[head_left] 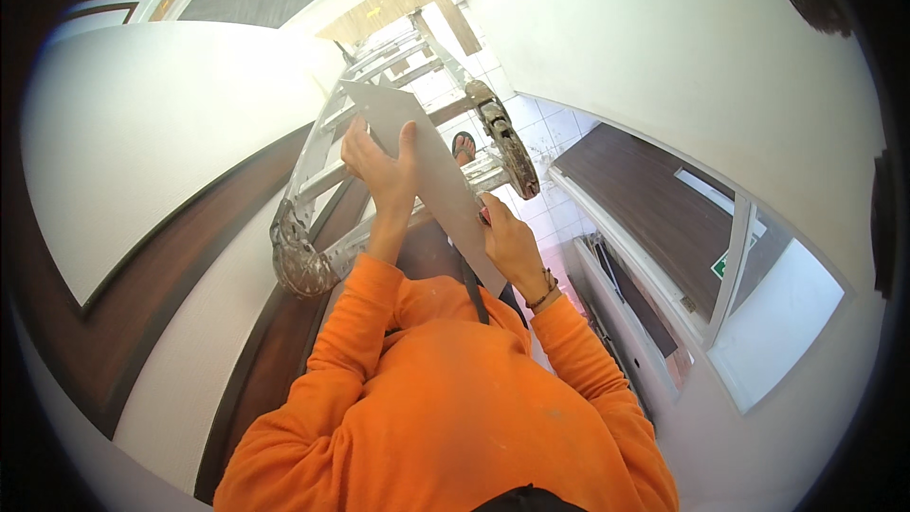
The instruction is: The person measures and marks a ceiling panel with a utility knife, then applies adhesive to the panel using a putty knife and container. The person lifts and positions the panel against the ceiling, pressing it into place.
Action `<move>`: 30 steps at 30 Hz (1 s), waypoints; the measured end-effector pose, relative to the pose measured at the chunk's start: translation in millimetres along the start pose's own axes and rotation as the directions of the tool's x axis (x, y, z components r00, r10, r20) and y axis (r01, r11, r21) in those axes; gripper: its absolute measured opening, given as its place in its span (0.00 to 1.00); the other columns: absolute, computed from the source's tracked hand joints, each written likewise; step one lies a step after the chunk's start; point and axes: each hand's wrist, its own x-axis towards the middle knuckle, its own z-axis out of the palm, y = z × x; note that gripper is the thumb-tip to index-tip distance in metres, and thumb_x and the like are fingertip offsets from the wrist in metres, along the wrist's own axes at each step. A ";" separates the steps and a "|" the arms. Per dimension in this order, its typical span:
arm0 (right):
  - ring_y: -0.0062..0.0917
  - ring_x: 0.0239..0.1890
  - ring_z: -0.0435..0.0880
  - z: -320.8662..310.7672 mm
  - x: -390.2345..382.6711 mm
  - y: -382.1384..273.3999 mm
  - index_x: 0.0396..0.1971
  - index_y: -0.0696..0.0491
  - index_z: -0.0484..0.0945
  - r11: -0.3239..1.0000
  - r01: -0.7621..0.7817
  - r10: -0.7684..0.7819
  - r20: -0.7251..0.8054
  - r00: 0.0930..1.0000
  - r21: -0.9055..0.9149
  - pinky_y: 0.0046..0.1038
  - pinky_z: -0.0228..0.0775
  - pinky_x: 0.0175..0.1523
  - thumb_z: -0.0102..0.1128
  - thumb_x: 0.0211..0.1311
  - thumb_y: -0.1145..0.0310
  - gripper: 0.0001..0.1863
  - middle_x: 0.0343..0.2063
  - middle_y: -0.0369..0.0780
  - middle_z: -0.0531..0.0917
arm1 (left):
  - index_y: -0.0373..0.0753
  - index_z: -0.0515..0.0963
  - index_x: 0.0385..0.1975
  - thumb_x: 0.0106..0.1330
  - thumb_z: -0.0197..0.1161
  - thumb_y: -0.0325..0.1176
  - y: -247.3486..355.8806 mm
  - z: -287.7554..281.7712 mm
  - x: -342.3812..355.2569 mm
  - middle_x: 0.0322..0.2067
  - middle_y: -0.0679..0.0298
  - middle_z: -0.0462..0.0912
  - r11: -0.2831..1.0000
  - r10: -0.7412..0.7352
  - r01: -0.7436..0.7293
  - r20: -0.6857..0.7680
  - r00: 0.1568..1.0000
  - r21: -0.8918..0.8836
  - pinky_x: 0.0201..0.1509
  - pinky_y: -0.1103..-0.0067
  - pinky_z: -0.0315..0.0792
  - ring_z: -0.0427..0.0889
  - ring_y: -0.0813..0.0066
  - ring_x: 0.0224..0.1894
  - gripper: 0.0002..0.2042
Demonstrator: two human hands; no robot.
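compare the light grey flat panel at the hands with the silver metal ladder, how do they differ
The light grey flat panel shows a plain, solid face; the silver metal ladder is an open frame with gaps. The panel looks mostly clean, while the ladder has dark, stained joints. The panel is nearer the camera, hiding part of the ladder. Both are greyish overall.

From the wearer's head I look steeply down through a wide fisheye: orange shirt (pixel 464 398) nearest, left hand (pixel 384 169) and right hand (pixel 512 245) close, ladder (pixel 453 111) and tiled floor (pixel 559 127) farther off.
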 end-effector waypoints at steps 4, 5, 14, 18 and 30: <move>0.52 0.42 0.87 -17.7 0.6 -18.1 0.62 0.54 0.72 0.986 -0.012 0.031 0.110 0.993 -0.168 0.47 0.81 0.41 0.53 0.75 0.72 0.18 0.46 0.50 0.83 | 0.28 0.64 0.71 0.69 0.71 0.52 -1.3 1.1 -4.5 0.68 0.43 0.68 0.998 -0.068 0.068 0.012 0.998 -0.017 0.77 0.50 0.46 0.59 0.44 0.74 0.40; 0.52 0.41 0.87 -25.0 0.9 -27.7 0.62 0.54 0.72 0.974 -0.014 0.047 0.144 0.989 -0.225 0.47 0.81 0.39 0.53 0.76 0.71 0.18 0.46 0.49 0.82 | 0.28 0.64 0.71 0.69 0.71 0.52 -2.2 1.5 -5.0 0.67 0.44 0.69 0.997 -0.073 0.073 0.010 0.997 -0.019 0.77 0.50 0.46 0.59 0.44 0.73 0.40; 0.53 0.44 0.86 -25.2 55.3 -93.7 0.61 0.58 0.70 0.977 0.212 -0.214 -0.076 0.974 -0.039 0.46 0.81 0.40 0.55 0.74 0.74 0.18 0.45 0.54 0.77 | 0.29 0.68 0.72 0.67 0.74 0.47 -6.0 -7.8 5.2 0.71 0.44 0.69 0.989 0.136 -0.131 0.082 0.987 -0.061 0.79 0.54 0.51 0.62 0.44 0.76 0.39; 0.52 0.52 0.85 -5.1 79.2 -81.7 0.63 0.60 0.68 0.991 0.137 -0.136 -0.149 0.979 -0.010 0.44 0.82 0.49 0.57 0.72 0.76 0.22 0.50 0.57 0.79 | 0.30 0.74 0.68 0.64 0.76 0.45 0.3 -10.6 8.6 0.71 0.43 0.69 0.991 0.100 -0.089 0.107 0.989 -0.101 0.78 0.53 0.52 0.62 0.43 0.76 0.36; 0.46 0.58 0.86 8.7 72.7 -73.3 0.66 0.56 0.69 0.983 0.052 -0.008 -0.243 0.970 0.176 0.42 0.81 0.54 0.60 0.70 0.80 0.25 0.52 0.55 0.82 | 0.29 0.76 0.67 0.66 0.76 0.38 -2.8 -19.5 22.7 0.71 0.46 0.70 0.933 0.089 -0.015 0.190 0.978 -0.360 0.75 0.63 0.65 0.70 0.53 0.72 0.32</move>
